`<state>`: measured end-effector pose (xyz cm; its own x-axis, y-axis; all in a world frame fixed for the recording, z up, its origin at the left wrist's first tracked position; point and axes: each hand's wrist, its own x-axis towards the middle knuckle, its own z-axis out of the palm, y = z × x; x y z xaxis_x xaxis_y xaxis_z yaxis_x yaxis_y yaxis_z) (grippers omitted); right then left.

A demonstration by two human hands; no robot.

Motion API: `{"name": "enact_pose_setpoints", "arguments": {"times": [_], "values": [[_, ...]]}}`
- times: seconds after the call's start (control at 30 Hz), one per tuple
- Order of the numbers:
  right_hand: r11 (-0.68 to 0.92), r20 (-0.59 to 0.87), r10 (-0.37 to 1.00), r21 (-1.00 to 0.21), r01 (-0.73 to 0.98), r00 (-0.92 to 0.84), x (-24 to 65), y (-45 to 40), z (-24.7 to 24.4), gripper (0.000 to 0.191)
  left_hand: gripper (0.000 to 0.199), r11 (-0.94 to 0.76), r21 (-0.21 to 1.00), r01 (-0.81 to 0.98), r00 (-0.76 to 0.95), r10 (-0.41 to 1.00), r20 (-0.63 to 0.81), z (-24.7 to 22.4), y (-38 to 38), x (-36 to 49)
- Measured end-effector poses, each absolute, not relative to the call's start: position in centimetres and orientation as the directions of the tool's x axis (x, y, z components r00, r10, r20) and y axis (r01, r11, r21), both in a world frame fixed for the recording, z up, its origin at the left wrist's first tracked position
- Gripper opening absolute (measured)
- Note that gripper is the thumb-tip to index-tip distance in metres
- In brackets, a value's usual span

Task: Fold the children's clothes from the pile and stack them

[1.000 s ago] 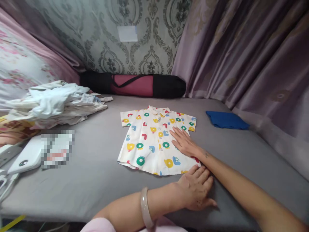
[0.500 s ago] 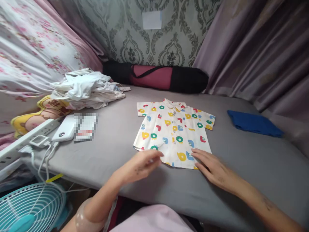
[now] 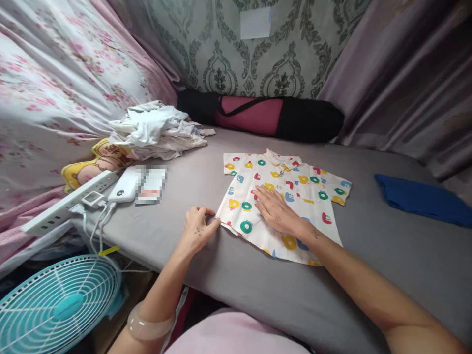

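Observation:
A child's short-sleeved shirt (image 3: 245,196), white with colourful letter prints, lies spread front up, its collar facing away from me. My left hand (image 3: 199,227) is at the shirt's lower left corner, fingers curled and thumb against the hem, with the corner between thumb and forefinger. Flat on the middle of the shirt front rests my right hand (image 3: 276,211), fingers stretched out; it and the forearm cover part of the buttons and the lower right side.
A folded blue cloth (image 3: 424,199) lies at the right. Piled clothes (image 3: 158,128) sit at the back left, near a white power bank (image 3: 123,186) and a power strip (image 3: 70,204). A long black-and-red bag (image 3: 258,115) lines the wall. Below the bed edge stands a fan (image 3: 70,305).
My left hand has moved left from the bottom hem to the shirt's corner. My right hand has slid up and inward onto the shirt's middle. The view has shifted left.

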<state>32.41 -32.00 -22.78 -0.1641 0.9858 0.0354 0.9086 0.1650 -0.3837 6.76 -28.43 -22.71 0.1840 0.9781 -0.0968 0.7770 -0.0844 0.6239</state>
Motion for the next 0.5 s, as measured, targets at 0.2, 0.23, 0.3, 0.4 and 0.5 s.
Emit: {"name": "enact_pose_setpoints", "arguments": {"times": [0.2,0.23,0.3,0.4,0.5], "values": [[0.152,0.075,0.988,-0.318,0.936,-0.135,31.8,-31.7,-24.8,0.058,0.018,-0.04,0.606,0.795,0.14,0.983,-0.119,-22.4,-28.2,7.8],[0.16,0.083,0.987,-0.302,0.94,-0.141,31.8,-31.8,-24.9,0.058,0.017,-0.037,0.621,0.783,0.135,0.984,-0.112,-22.3,-28.2,7.9],[0.164,0.088,0.986,-0.288,0.943,-0.145,31.7,-31.9,-25.0,0.057,0.016,-0.033,0.685,0.728,0.142,0.984,-0.103,-22.0,-28.3,8.2],[0.17,0.094,0.984,-0.279,0.945,-0.15,31.7,-31.9,-25.0,0.057,0.016,-0.021,0.817,0.576,0.182,0.978,-0.103,-21.7,-28.7,8.7],[0.169,0.096,0.984,-0.275,0.947,-0.148,31.7,-31.9,-25.1,0.057,0.023,0.022,0.883,0.468,0.169,0.979,-0.114,-22.1,-28.7,9.1]]}}
